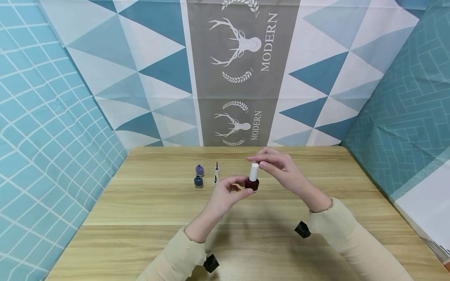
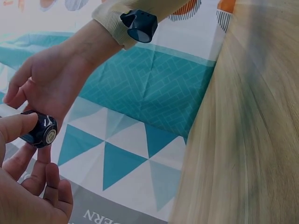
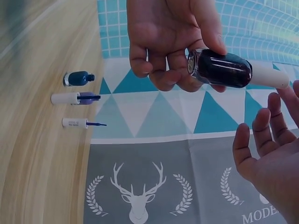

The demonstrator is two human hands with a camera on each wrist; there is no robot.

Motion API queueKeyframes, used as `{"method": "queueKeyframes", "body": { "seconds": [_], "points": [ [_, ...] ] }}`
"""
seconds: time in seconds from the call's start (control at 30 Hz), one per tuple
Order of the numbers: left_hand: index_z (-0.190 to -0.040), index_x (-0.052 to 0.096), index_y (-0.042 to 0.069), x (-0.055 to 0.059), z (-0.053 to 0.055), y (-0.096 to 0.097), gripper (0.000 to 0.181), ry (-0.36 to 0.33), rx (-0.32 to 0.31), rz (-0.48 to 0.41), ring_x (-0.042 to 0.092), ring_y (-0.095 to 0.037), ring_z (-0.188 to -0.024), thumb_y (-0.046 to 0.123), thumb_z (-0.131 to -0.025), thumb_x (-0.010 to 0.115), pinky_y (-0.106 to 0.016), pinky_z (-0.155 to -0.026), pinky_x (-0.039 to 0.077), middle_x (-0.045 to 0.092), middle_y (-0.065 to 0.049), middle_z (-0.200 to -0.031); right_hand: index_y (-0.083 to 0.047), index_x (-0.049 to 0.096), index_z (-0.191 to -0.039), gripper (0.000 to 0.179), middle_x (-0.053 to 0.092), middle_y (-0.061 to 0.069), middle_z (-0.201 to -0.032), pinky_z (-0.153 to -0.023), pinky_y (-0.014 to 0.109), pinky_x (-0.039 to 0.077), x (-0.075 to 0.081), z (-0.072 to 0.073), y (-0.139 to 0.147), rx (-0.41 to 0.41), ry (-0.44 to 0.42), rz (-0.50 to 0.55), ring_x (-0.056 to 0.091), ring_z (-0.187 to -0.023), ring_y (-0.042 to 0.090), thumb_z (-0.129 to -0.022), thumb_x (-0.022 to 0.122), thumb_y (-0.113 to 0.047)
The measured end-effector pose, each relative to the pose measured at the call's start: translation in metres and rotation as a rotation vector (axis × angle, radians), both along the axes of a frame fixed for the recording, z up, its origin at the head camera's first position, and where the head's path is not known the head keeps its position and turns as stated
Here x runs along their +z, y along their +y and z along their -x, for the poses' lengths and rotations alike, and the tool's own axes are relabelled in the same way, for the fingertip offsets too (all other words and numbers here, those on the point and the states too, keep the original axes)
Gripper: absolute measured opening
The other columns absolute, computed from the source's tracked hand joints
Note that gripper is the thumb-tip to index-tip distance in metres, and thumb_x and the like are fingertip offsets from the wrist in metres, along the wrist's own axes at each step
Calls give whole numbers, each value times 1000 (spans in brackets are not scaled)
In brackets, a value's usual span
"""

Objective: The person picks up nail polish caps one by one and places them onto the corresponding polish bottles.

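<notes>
My left hand (image 1: 230, 193) holds a dark red nail polish bottle (image 1: 251, 184) up off the table, pinching its glass body between thumb and fingers. A white cap (image 1: 254, 171) sits on the bottle and points upward. At the cap's top is my right hand (image 1: 277, 166), its fingertips at or very near the cap end and its other fingers loosely bent. The right wrist view shows the same bottle (image 3: 222, 68) lying across the left hand's fingers (image 3: 175, 70), with the right hand (image 3: 275, 140) at the cap's tip.
On the table (image 1: 158, 210), left of the hands, stand an uncapped purple polish bottle (image 1: 199, 170) and a dark blue-green one (image 1: 198, 182). Two white caps stand beside them with brushes up, one cap (image 1: 216, 171) behind the other. Patterned cloth (image 1: 158, 78) surrounds the table's back and sides.
</notes>
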State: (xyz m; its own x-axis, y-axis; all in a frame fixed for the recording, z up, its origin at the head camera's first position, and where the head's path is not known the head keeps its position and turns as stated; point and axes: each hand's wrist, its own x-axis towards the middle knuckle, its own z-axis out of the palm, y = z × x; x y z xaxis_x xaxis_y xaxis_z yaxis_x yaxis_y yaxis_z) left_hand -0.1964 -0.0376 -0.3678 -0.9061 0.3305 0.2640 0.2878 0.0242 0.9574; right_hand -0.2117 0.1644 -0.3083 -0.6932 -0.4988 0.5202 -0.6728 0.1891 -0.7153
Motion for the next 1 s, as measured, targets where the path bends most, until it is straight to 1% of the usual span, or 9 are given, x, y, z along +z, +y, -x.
{"method": "queueKeyframes", "body": {
  "seconds": [0.13, 0.33, 0.53, 0.63, 0.7, 0.87, 1.0],
  "points": [
    [-108, 69, 4, 0, 0, 0, 29, -4, -2, 8, 55, -15, -94, 11, -81, 73, -33, -82, 45, 66, -10, -96, -4, 67, -115, 24, 59, 4, -108, -78, 28, 44, 2, -1, 0, 11, 4, -12, 51, -97, 17, -95, 53, -8],
    [-109, 69, 6, 0, 0, -1, 29, -26, 9, 22, 55, -16, -94, 12, -81, 73, -33, -82, 45, 67, -8, -98, -6, 69, -110, 20, 59, 3, -107, -77, 27, 46, 2, -1, 0, -7, -7, -22, 54, -97, 16, -94, 57, -11],
    [-109, 69, 5, 1, 0, -1, 29, -29, 11, 22, 54, -17, -93, 12, -81, 74, -34, -82, 45, 67, -9, -99, -6, 68, -107, 17, 60, 2, -104, -73, 27, 46, 1, 0, -1, -16, -3, -22, 55, -89, 16, -92, 60, -9],
    [-109, 69, 6, 1, 0, -1, 29, -28, 8, 26, 54, -17, -93, 13, -81, 74, -34, -82, 44, 67, -8, -99, -6, 68, -105, 16, 60, 2, -102, -71, 28, 47, 1, 1, -1, -23, 5, -21, 55, -88, 16, -91, 61, -8],
    [-109, 69, 6, 2, 0, -1, 29, -26, 6, 27, 54, -17, -92, 14, -81, 74, -34, -82, 44, 67, -8, -99, -5, 68, -104, 15, 60, 2, -101, -70, 29, 48, 1, 1, -1, -28, 10, -18, 55, -88, 15, -90, 62, -8],
    [-109, 69, 6, 0, 0, -1, 29, -23, 5, 23, 53, -17, -92, 14, -81, 74, -35, -82, 44, 66, -8, -98, -8, 67, -101, 13, 60, 3, -99, -70, 26, 48, -1, 3, -2, -39, 3, 2, 55, -84, 16, -88, 64, -6],
    [-109, 69, 7, -1, 1, -1, 30, -19, 6, 23, 53, -17, -92, 15, -81, 74, -34, -81, 45, 66, -8, -98, -11, 65, -99, 11, 59, 3, -96, -71, 26, 47, -2, 3, -3, -39, -19, 8, 54, -82, 17, -88, 65, -9]
  ]
}}
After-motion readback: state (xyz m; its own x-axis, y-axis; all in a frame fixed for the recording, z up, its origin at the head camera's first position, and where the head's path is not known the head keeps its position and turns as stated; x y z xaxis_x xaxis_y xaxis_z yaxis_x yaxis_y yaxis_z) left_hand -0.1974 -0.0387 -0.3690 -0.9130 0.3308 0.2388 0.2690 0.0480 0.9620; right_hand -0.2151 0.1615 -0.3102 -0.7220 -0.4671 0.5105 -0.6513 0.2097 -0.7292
